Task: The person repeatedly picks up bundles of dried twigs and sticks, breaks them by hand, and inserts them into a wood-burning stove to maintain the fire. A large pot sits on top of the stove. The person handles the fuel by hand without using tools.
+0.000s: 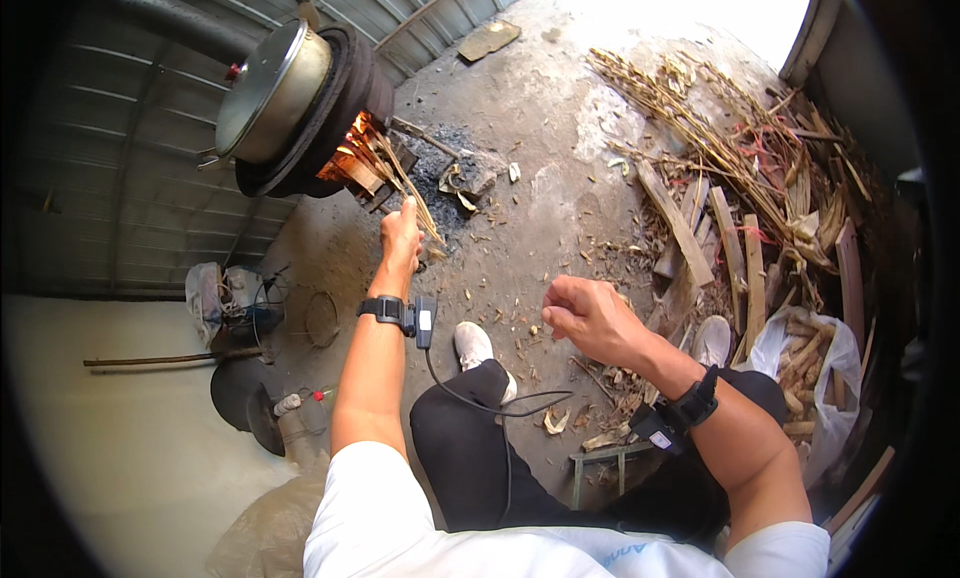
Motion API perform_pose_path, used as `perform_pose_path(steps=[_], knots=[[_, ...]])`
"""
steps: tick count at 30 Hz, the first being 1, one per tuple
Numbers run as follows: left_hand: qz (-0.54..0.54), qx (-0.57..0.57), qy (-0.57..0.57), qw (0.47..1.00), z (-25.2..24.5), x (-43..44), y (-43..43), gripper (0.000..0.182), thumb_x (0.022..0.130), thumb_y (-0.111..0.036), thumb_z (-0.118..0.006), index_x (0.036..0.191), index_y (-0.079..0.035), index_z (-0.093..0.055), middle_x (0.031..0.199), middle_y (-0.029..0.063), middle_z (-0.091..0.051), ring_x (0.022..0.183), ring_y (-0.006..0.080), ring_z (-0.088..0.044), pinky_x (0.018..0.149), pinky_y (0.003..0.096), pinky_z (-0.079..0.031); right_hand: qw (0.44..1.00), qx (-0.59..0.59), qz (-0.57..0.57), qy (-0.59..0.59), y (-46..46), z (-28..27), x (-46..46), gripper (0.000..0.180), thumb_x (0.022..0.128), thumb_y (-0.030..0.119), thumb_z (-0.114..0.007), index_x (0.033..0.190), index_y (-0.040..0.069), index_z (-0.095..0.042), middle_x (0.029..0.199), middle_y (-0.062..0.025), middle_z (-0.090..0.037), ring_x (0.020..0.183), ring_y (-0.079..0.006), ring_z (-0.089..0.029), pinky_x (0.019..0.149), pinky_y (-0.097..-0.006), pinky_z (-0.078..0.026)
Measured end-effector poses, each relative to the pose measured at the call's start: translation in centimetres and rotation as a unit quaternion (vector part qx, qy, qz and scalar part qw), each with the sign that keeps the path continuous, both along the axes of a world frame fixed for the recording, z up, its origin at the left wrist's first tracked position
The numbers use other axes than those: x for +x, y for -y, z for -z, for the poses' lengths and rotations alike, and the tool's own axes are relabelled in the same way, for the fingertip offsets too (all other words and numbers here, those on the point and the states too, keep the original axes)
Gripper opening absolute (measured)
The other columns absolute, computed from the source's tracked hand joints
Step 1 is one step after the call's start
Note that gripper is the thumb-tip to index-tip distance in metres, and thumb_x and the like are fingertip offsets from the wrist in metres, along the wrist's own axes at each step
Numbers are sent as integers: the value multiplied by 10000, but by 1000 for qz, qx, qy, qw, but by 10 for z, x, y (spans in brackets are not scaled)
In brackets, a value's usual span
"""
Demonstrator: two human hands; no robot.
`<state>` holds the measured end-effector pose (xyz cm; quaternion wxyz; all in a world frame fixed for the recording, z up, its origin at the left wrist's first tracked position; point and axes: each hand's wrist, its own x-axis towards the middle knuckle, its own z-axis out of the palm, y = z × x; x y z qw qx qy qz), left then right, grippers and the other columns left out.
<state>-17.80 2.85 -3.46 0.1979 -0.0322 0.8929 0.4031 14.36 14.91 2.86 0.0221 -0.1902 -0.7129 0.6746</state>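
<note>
My left hand (pixel 402 237) is closed around something at the mouth of the burning stove (pixel 315 143), probably the end of a stick; the fingers hide most of it. Thin dry stalks (pixel 412 192) run from the flames past this hand. A split wood block (pixel 358 174) burns in the opening. On top of the stove sits a metal pot (pixel 304 98) with a glass lid (pixel 259 90). My right hand (pixel 589 315) hovers over the floor in front of me, its fingers curled, with nothing visible in it.
At the right lie dry stalks (pixel 675 117), wooden slats (pixel 675 222) and a plastic bag of corncobs (pixel 806 360). Ash (pixel 450 173) and a flat stone slab (pixel 489 40) lie on the floor. A dark round lid or pan (pixel 244 402) and a stick (pixel 172 357) are at the left. A cable hangs between my arms.
</note>
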Motion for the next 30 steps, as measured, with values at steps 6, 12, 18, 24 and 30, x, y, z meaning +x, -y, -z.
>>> perform_pose_path(steps=[6, 12, 18, 24, 30], knots=[[-6, 154, 131, 979, 15, 1, -15, 370, 912, -437, -618, 815, -80, -621, 612, -20, -480, 484, 83, -395, 400, 235, -312, 1000, 2, 11, -11, 1, 5, -1, 163, 845, 105, -600, 884, -53, -598, 733, -215, -625, 709, -354, -634, 644, -421, -483], [32, 217, 133, 966, 16, -2, -25, 214, 975, -219, -521, 885, -38, -591, 740, 39, -600, 504, 55, -415, 390, 211, -331, 1000, 22, 1, -21, -1, 8, -1, 144, 867, 104, -583, 874, -39, -577, 705, -151, -623, 676, -241, -629, 630, -365, -492], [-3, 245, 100, 964, 12, -8, -38, 213, 978, -199, -502, 857, -36, -566, 687, 26, -540, 467, 71, -374, 392, 227, -302, 999, 38, -3, -29, -4, 9, -2, 137, 878, 102, -572, 868, -35, -563, 678, -116, -606, 647, -186, -607, 615, -344, -483], [-34, 253, 49, 966, 9, -19, -38, 105, 913, -129, -528, 882, -28, -532, 730, 73, -587, 448, 83, -385, 368, 235, -289, 999, 23, 6, -38, -6, 10, -4, 133, 878, 96, -575, 866, -36, -567, 677, -112, -606, 641, -178, -600, 607, -341, -481], [-56, 226, 32, 972, 5, -26, -35, 73, 888, -83, -529, 917, -17, -540, 722, 83, -584, 457, 111, -405, 367, 245, -302, 999, 23, 6, -41, -8, 10, -4, 132, 878, 96, -577, 865, -35, -568, 676, -111, -609, 643, -178, -604, 607, -341, -484]])
